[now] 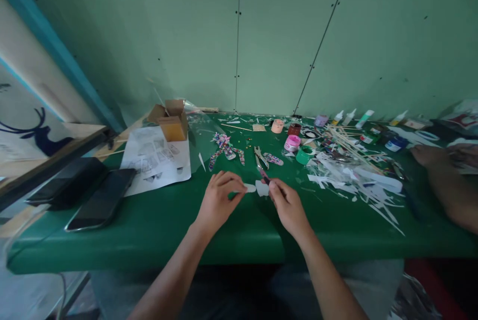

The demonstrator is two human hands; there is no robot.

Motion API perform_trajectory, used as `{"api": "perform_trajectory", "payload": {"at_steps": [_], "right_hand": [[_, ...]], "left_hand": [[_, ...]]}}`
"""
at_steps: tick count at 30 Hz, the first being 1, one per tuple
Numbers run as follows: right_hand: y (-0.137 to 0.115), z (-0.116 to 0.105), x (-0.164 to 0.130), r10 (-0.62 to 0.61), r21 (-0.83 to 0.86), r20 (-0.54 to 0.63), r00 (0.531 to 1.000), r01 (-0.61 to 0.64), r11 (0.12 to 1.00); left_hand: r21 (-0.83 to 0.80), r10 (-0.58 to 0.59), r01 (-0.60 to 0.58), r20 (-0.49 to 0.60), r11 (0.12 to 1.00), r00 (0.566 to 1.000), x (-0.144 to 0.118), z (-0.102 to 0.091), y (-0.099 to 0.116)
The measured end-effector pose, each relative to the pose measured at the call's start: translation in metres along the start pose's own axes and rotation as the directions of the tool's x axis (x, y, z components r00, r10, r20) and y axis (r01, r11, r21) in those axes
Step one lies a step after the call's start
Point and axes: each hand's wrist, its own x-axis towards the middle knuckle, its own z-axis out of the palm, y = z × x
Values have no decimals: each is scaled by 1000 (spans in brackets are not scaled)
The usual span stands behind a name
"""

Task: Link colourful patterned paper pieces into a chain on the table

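2 phones [100, 204], 1 box [173, 121]

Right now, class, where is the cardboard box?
In the head view, the cardboard box sits far left on the green table, against the wall, at the back edge of the printed sheet.

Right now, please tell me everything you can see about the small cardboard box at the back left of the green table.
The cardboard box is small and brown, of plain corrugated card as it looks. It stands upright with its top flaps open and spread outward; the front face looks more yellow-orange. Its contents cannot be seen. It sits near the wall on the far corner of a white printed sheet on the green table. Clear plastic film lies beside it. No hand touches it.
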Motion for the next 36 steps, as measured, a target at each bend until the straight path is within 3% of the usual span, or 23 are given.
{"api": "perform_trajectory", "payload": {"at_steps": [4,9,16,22,28,36], "right_hand": [[-1,0,-25,-47,-279,13,999,48,959],[4,3,-51,-109,-536,47,993,117,836],[3,4,-56,-115,-543,64,991,131,829],[5,4,-54,-89,-504,42,995,98,858],[13,-14,-44,3,-503,-52,999,-29,864],[24,-33,-14,101,-649,-149,984,-174,740]], "left_hand": [[258,-7,-27,130,966,991,-39,-1,14],[356,-6,-28,95,934,995,-71,6,24],[295,-141,136,-7,946,990,-71,8,23],[242,-171,144,93,959,981,-64,-4,20],[230,-59,7,222,973,973,-63,-18,16],[199,82,-153,327,968,941,-72,-25,14]]}}
